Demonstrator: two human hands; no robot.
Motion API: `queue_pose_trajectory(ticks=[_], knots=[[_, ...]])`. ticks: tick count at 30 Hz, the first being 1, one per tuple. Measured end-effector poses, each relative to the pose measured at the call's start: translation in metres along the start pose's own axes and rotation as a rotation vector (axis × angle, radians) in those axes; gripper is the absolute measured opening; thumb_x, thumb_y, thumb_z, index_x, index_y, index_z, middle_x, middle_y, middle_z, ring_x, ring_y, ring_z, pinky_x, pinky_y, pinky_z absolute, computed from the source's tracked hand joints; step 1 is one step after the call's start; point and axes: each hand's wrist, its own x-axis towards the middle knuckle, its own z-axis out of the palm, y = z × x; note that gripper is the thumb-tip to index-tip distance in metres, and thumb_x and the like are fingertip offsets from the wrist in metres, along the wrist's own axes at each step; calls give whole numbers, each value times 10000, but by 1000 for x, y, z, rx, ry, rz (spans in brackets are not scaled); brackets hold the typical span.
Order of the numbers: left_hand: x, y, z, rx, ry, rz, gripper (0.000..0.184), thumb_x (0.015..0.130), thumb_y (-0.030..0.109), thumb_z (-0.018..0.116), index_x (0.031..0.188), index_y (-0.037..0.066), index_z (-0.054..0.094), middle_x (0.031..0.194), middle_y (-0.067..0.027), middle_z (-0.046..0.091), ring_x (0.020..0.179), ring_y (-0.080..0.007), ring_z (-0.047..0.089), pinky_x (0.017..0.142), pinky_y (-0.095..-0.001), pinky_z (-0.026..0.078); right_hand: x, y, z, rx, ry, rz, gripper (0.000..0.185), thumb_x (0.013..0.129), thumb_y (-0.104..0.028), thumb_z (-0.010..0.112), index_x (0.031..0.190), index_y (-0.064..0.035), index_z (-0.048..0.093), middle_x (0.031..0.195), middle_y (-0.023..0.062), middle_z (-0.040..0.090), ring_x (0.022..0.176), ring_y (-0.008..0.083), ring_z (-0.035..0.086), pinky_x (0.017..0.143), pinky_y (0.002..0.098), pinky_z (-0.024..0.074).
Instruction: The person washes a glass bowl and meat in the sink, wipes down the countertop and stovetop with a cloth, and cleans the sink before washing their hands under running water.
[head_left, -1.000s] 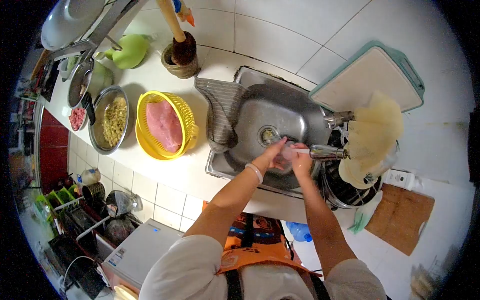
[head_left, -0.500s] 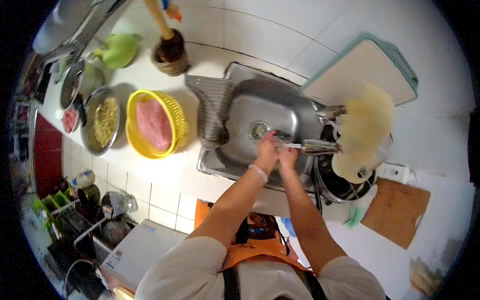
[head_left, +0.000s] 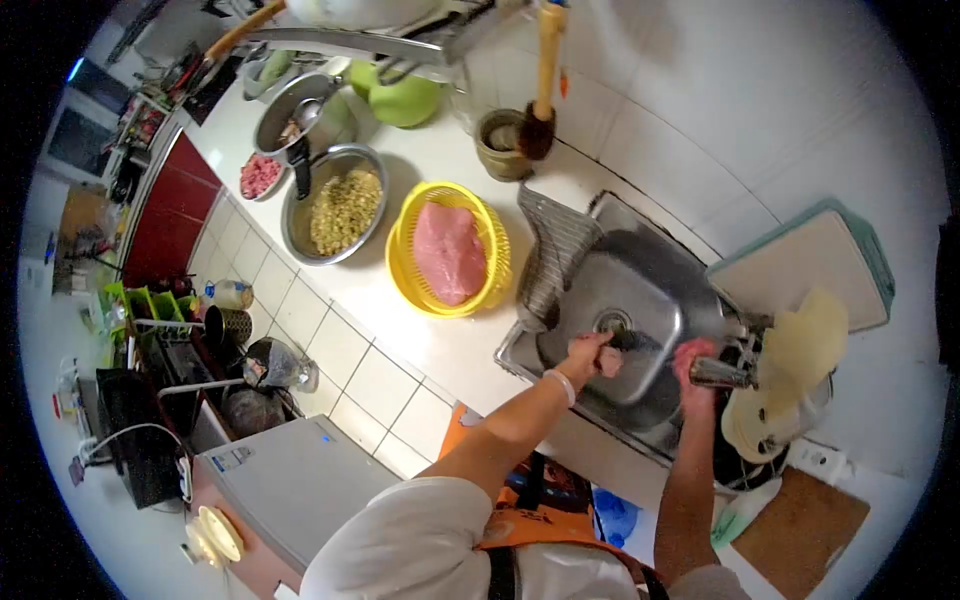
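Note:
Over the metal sink (head_left: 640, 285), my left hand (head_left: 588, 352) is closed with its fingers curled. A pale pinkish patch shows at the fingertips, and I cannot make out whether it is a held thing or the fingers themselves. A pale bracelet circles that wrist. At the sink's right side, my right hand (head_left: 694, 372) is wrapped at the metal faucet (head_left: 724, 374), a little blurred. No water stream shows from the faucet. Left of the sink, a yellow colander basket (head_left: 503, 272) holds a large pink piece of meat (head_left: 449, 252).
A metal bowl (head_left: 300, 240) of chopped yellow-green food, a pot (head_left: 335, 125) and a small dish of pink meat (head_left: 261, 176) stand farther left. A mortar (head_left: 500, 140) and a brush (head_left: 537, 130) are by the wall. Cutting boards (head_left: 800, 260) lean right of the sink.
My hands were together at the faucet's stream; now they are apart, the right one on the faucet and the left over the basin. The view has turned toward the left.

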Motion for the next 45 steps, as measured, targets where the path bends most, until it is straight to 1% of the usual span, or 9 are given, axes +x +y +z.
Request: queue_pose_trajectory(ticks=[4,8,11,21,26,31,38,41,45], knots=[[12,-6,6,8,-16,-47,133,813,108,628,856,7,552,816,-99,598,719,-209,581,607,-338,476,-38,61,149,-1720,-211,7,948,622,-151,759,1395,-128,210,1369,184,319,1177,319,412,943,392,387],[27,-33,24,28,53,58,223,823,68,577,1020,-16,516,839,-76,575,705,-197,546,622,-335,469,-21,92,161,-1745,-220,-84,869,700,-132,700,1398,-161,185,1276,186,432,1129,320,468,864,409,439],[-11,-17,32,391,72,696,77,848,74,551,911,29,555,806,-47,591,724,-151,560,627,-294,468,-13,119,138,-1370,137,168,706,771,-298,629,1354,-153,258,1035,165,595,900,328,587,745,414,463],[-55,2,33,730,-52,990,237,891,226,467,935,48,617,689,-138,608,608,-242,589,586,-353,453,-25,142,119,-1418,288,110,288,842,-298,522,1022,-77,562,923,133,634,832,274,609,716,374,455],[-39,-1,35,697,-119,942,288,893,257,443,859,42,632,715,-162,617,624,-281,592,602,-357,450,-25,126,124,-1744,-5,428,328,756,-259,630,1020,-70,580,967,119,627,844,229,602,713,365,457],[-29,-9,36,733,-94,1047,303,881,233,462,755,12,625,638,-148,587,590,-246,582,594,-374,443,-32,138,118,-907,165,375,317,797,-221,593,1073,-88,512,853,46,576,816,142,545,628,292,446],[-9,0,10,493,-205,338,338,892,356,471,821,46,586,583,-54,540,496,-184,505,490,-341,414,-29,101,136,-834,56,915,394,775,-184,621,1105,-74,436,656,26,521,481,120,483,412,261,375],[-28,33,16,1007,-154,712,284,843,286,526,927,23,595,708,-180,599,720,-363,596,672,-420,464,-20,109,131,-1129,59,473,359,730,-193,671,1010,-42,505,702,73,585,575,189,550,514,297,432],[-46,86,30,1418,31,1479,521,801,302,576,1225,30,441,1288,-198,395,1217,-370,336,993,-482,264,-1,113,139,-1607,117,-84,185,728,-159,664,792,-6,580,720,126,604,650,219,587,593,333,459]])
